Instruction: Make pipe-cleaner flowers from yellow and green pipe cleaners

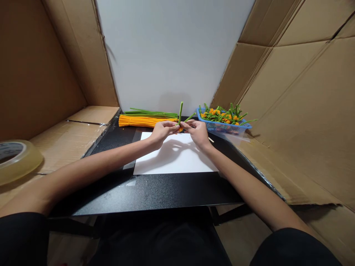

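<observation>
Both my hands meet above a white sheet of paper [169,160], pinching one small piece made of pipe cleaners. Its green pipe cleaner [181,111] has one end standing upright and another slanting off to the right. A bit of orange pipe cleaner [180,129] shows between the fingertips. My left hand [163,132] is closed on the piece from the left, my right hand [197,132] from the right. The fingers hide most of where green and orange join.
Behind my left hand lie bundles of orange pipe cleaners [138,120] and green pipe cleaners [152,112]. A blue basket [230,128] at the back right holds several green-and-orange pieces. A tape roll [30,162] rests at left on cardboard. Cardboard walls [299,92] flank the black table [166,192].
</observation>
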Demonstrator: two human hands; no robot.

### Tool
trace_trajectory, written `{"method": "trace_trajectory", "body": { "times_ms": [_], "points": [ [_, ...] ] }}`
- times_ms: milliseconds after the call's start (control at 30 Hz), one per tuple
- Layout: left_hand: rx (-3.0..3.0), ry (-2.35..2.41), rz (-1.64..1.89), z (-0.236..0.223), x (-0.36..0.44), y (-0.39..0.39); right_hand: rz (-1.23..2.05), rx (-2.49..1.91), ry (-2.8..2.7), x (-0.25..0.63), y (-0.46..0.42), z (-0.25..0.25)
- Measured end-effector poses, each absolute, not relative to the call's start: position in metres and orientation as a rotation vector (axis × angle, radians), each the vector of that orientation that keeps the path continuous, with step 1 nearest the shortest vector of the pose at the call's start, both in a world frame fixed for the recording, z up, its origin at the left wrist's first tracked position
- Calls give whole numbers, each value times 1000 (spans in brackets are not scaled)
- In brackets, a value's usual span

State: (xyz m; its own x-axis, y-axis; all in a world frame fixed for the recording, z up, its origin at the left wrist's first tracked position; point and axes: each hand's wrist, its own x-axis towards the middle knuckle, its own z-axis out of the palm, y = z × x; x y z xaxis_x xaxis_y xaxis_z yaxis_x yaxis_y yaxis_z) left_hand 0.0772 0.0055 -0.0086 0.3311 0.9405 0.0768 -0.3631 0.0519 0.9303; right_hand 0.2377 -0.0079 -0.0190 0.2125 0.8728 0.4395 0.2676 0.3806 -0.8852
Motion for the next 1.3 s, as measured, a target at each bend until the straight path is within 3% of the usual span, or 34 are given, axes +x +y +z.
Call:
{"method": "trace_trajectory", "body": {
  "times_ms": [100,300,433,667,900,1300],
  "points": [
    [1053,677,1107,-6,77,7,522,-1089,-1405,240,-9,-18],
    [1080,694,1108,-2,77,7,-153,-919,-1719,243,-20,-13],
    [1154,687,1118,-5,76,7,-335,-815,-1851,238,-25,-16],
    [1136,858,1127,-13,74,18,-167,-850,-1936,235,-22,-19],
    [1296,793,1189,-14,72,20,551,-1003,-1534,246,-7,-19],
    [1487,767,1229,-16,75,18,271,-1046,-1688,242,-15,-11]
  ]
}}
